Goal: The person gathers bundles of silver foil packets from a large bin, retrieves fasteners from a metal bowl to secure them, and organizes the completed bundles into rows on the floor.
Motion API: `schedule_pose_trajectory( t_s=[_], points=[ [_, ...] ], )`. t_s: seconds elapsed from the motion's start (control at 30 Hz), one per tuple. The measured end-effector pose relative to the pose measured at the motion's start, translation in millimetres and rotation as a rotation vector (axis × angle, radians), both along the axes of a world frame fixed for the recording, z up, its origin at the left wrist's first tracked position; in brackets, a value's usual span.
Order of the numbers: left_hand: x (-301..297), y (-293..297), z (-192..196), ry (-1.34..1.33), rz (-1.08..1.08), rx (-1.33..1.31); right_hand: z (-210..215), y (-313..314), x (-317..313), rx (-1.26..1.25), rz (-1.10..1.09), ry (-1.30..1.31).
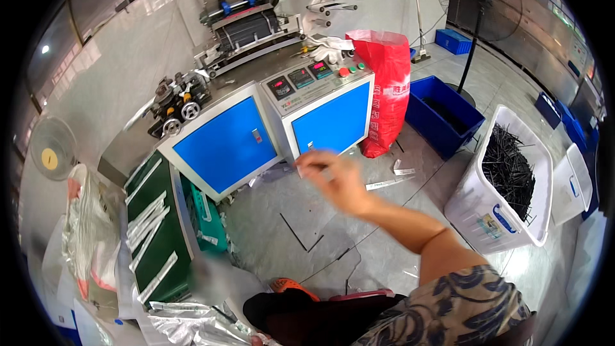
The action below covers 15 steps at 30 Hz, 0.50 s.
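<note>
Long, silvery plastic-film packets [186, 325] were heaped at the lower left of the frame, just beside the near end of a dark green conveyor belt [174, 236], on which slim whitish packets [147, 223] were scattered askew. At the bottom edge, only a sliver of the left hand [257, 341] was shown near the heap; whether anything was grasped by it could not be told. The right hand [336, 179] was held near the frame's centre, above the grey tiled floor [256, 218]; its fingers were blurred, so clenched or released could not be told. It was judged that packets could be spilled floorward if the heap were tugged unevenly, or creased if squeezed hard.
</note>
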<state>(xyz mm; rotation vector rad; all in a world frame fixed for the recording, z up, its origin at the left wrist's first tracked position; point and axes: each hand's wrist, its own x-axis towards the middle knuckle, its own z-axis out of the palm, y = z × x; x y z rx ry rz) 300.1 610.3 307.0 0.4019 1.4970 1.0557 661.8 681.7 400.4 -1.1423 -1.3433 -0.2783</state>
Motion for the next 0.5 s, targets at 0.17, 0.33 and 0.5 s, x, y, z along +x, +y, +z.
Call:
schedule_pose_trajectory(
  t_s=[0.17, 0.33, 0.5],
  points=[
    [34, 16, 13, 0.030, -0.289, 0.004, 108, -42, 162, 0.148, -0.653, -0.350],
    [65, 40, 39, -0.331, -0.494, 0.324, 139, 48, 236, -0.256, -0.893, -0.245],
    [44, 37, 38, -0.493, -0.468, 0.284, -33, 35, -62, -0.892, 1.105, 0.271]
  ],
)
